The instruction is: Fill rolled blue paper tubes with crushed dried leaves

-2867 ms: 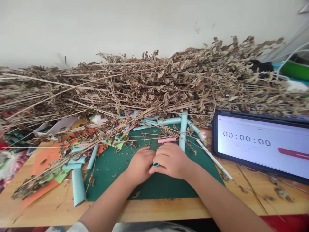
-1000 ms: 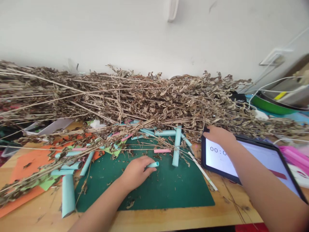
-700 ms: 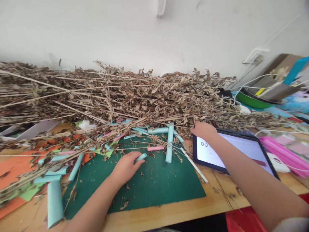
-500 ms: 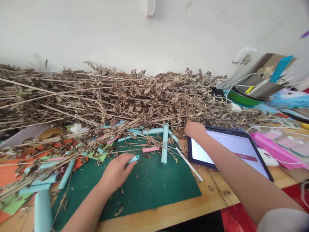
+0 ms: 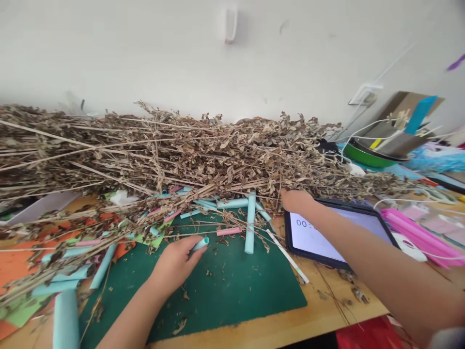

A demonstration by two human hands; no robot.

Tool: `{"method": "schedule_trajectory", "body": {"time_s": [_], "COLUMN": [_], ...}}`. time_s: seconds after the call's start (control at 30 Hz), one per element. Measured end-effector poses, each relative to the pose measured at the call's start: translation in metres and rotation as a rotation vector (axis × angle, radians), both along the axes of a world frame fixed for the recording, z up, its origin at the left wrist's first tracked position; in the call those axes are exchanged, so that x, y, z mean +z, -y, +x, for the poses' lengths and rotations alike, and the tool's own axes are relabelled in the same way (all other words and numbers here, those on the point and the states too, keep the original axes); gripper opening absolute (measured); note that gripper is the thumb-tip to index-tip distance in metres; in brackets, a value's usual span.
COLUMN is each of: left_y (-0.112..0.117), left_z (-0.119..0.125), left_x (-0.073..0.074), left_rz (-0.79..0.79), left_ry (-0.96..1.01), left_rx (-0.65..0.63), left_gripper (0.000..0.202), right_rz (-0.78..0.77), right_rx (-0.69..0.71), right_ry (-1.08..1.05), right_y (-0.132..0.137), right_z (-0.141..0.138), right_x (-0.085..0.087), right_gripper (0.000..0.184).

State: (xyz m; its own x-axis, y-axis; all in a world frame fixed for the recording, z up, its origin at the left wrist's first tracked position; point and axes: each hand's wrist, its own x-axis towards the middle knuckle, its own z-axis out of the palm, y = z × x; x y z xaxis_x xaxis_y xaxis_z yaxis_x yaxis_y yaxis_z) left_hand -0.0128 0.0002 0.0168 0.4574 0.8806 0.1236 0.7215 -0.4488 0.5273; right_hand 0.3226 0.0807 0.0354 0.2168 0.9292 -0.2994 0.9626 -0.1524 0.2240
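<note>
— Left side, what's your read?
— My left hand (image 5: 174, 261) sits low, centre-left of frame. Palm down, fingers curled in, thumb and forefinger pinched together at the tips. The left forearm (image 5: 132, 315) comes up bare from the bottom edge, angled rightward.
— And the right?
— My right hand (image 5: 296, 200) is further up, right of centre. Knuckles up, wrist dipped. Fingers tucked past the knuckles; curl not readable. The right forearm (image 5: 370, 261) stretches bare from the lower right corner. Hands well apart.

Clearance: near half of the green mat (image 5: 247, 291) lies open.
Dried branches (image 5: 203, 155) block the far side; paper tubes (image 5: 103, 259) litter the left; tablet (image 5: 323, 242) bounds the right.
</note>
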Motion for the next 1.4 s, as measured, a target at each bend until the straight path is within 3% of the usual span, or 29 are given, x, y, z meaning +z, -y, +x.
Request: {"method": "schedule_trajectory", "body": {"time_s": [0.23,0.4,0.5,0.53,0.57,0.6,0.63,0.73,0.83,0.9,1.03,1.1,1.17,1.23,1.3,1.4], "left_y": [0.011,0.022,0.024,0.024,0.023,0.023,0.022,0.021,0.021,0.02,0.016,0.014,0.015,0.018,0.025,0.032], "left_z": [0.01,0.018,0.021,0.021,0.021,0.021,0.021,0.018,0.016,0.015,0.006,0.0,-0.005,-0.006,-0.004,-0.001], "left_x": [-0.002,0.004,0.004,0.003,0.001,-0.001,-0.003,-0.009,-0.011,-0.007,0.003,0.008,0.016,0.03,0.05,0.086], "left_rz": [0.025,-0.045,-0.031,-0.017,-0.003,0.009,0.015,0.011,0.02,0.037,0.087,0.116,0.1,-0.043,-0.226,-0.268], "left_ry": [-0.108,-0.236,-0.273,-0.289,-0.306,-0.319,-0.327,-0.349,-0.326,-0.252,-0.041,0.135,0.401,0.719,1.06,1.428], "left_rx": [-0.099,-0.08,-0.156,-0.171,-0.168,-0.148,-0.115,-0.024,-0.023,-0.037,-0.051,-0.025,0.003,-0.089,-0.24,-0.254], "left_gripper": [0.02,0.016,0.026,0.027,0.028,0.028,0.03,0.041,0.05,0.053,0.042,0.034,0.034,0.046,0.067,0.065], "right_rz": [-0.041,-0.006,0.192,0.312,0.57,0.764,0.86,0.93,0.883,0.856,0.922,0.993,1.037,1.017,0.968,0.857], "right_rx": [0.058,0.244,0.473,0.556,0.689,0.771,0.802,0.782,0.774,0.762,0.658,0.624,0.604,0.649,0.671,0.763], "right_ry": [0.067,0.02,-0.058,-0.085,-0.119,-0.129,-0.126,-0.093,-0.059,-0.023,0.1,0.12,0.106,0.077,-0.026,-0.184], "right_y": [0.013,0.022,0.007,-0.002,-0.012,-0.022,-0.032,-0.055,-0.054,-0.04,0.003,0.029,0.058,0.089,0.119,0.156], "right_z": [-0.01,-0.075,-0.137,-0.157,-0.175,-0.19,-0.202,-0.218,-0.209,-0.192,-0.135,-0.101,-0.072,-0.054,-0.049,-0.055], "right_x": [0.023,0.073,0.11,0.12,0.127,0.131,0.133,0.129,0.132,0.145,0.177,0.183,0.177,0.164,0.145,0.115], "right_gripper": [0.029,0.028,0.039,0.04,0.04,0.04,0.039,0.025,0.027,0.031,0.034,0.032,0.031,0.035,0.035,0.03]}}
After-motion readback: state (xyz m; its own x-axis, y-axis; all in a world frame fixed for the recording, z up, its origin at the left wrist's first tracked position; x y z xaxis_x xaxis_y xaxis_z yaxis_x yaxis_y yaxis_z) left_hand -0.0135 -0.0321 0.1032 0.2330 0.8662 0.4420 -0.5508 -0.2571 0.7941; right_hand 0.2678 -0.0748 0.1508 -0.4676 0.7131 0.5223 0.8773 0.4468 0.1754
